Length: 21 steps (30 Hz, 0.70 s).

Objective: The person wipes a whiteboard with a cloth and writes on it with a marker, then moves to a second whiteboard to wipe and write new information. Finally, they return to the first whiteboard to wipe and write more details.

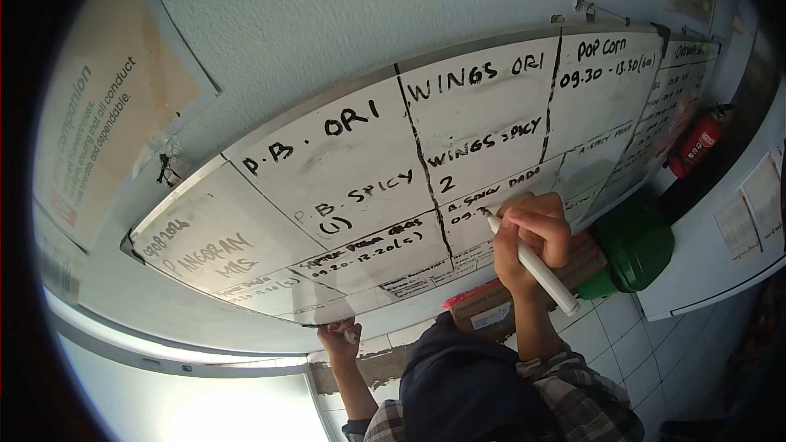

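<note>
My right hand (532, 237) is closed round a thick white marker (536, 270). The marker's tip meets the whiteboard (483, 123), just after the handwritten "09." under the words "A. SPICY DADA". Down at the lower edge of the board is my left hand (340, 340). Its fingers are bent around a small white piece (350, 336), too small to name surely. Black lines split the board into boxes with handwritten words such as "P.B. ORI", "WINGS ORI" and "POP CORN".
A red fire extinguisher (696, 146) and a green bin (634, 237) are on the right. Below the board lies a cardboard box (483, 311) by the tiled floor (622, 344). A printed poster (106, 106) hangs at the left, and papers (749, 213) hang at the far right.
</note>
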{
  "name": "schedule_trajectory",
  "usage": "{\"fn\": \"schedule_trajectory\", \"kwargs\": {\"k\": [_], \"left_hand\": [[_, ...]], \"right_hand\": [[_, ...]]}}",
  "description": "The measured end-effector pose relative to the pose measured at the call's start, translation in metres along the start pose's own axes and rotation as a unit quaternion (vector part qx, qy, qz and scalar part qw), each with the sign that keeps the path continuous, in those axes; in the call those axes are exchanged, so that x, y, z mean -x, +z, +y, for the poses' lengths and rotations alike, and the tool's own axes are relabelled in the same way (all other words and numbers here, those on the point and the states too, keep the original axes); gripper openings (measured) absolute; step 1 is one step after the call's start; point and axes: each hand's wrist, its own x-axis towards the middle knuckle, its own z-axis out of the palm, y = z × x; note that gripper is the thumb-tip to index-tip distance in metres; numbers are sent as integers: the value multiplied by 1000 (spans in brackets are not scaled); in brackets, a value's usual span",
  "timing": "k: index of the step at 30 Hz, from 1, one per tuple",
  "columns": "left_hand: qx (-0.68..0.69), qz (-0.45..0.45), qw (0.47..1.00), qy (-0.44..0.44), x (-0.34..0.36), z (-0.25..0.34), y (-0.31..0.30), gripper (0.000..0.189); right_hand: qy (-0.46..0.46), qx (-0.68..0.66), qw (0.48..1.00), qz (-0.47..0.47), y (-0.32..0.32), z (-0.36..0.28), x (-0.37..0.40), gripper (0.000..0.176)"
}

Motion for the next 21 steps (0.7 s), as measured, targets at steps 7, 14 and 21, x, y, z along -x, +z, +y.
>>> {"fn": "schedule_trajectory", "kwargs": {"k": [7, 14, 21], "left_hand": [[3, -13, 1000, 0, -6, 1, -11, 35], [-5, -5, 1000, 1, 0, 0, -2, 34], [16, -12, 1000, -1, 0, -1, -3, 31]], "right_hand": [[-9, 36, 995, -92, -8, -6, -4, 36], [1, 28, 1000, -7, -9, 1, -4, 38], [-2, 12, 998, -63, -15, 0, -4, 37]]}}
